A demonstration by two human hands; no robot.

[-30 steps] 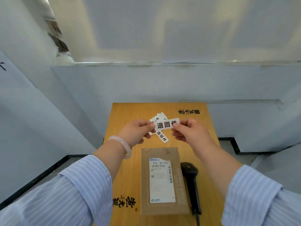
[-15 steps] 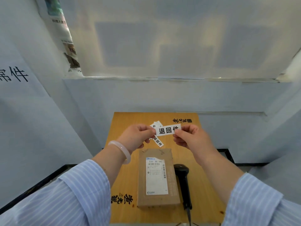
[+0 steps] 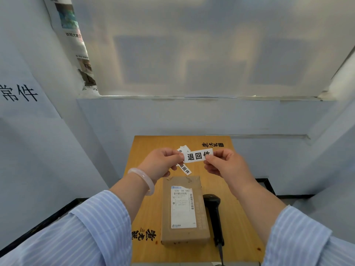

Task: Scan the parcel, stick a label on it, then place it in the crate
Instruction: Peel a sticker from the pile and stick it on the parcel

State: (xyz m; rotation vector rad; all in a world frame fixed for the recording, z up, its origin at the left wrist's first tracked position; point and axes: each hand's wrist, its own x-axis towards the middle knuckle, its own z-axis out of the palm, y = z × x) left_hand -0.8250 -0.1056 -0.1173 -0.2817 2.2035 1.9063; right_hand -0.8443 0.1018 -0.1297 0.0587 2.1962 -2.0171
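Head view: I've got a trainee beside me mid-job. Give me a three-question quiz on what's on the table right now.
1. True or false: the label is already stuck on the parcel.
2. On which side of the parcel does the scanner lie? A) the person's left B) the person's right C) on top of it
3. Fill in: the label is pinched between the left hand and the ____ hand.

Key:
1. False. Both hands hold it in the air above the table, beyond the parcel's far end.
2. B. It lies flat on the table beside the parcel.
3. right. The right hand pinches the label's other end.
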